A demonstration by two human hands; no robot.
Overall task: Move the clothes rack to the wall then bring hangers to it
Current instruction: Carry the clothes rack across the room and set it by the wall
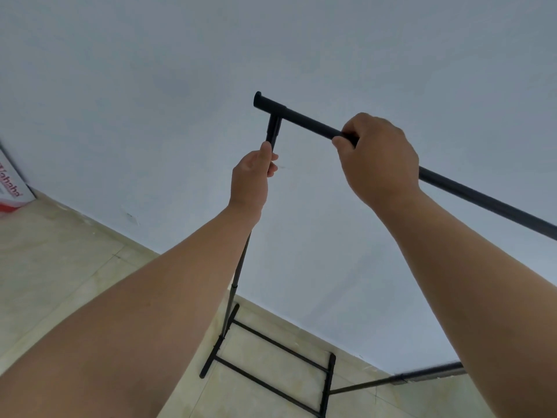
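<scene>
The black clothes rack (304, 117) stands close to a pale blue-grey wall (180, 86). Its top bar runs from the upper middle down to the right edge. My left hand (251, 179) grips the left upright pole just below the T-joint. My right hand (378, 159) is closed around the top bar a little right of that joint. The rack's base (271, 360), two feet joined by two crossbars, rests on the floor by the wall. The right upright shows low at the right. No hangers are in view.
Beige floor tiles (60, 282) meet the wall along a diagonal line. A white and red cardboard box (13, 188) leans at the far left against the wall.
</scene>
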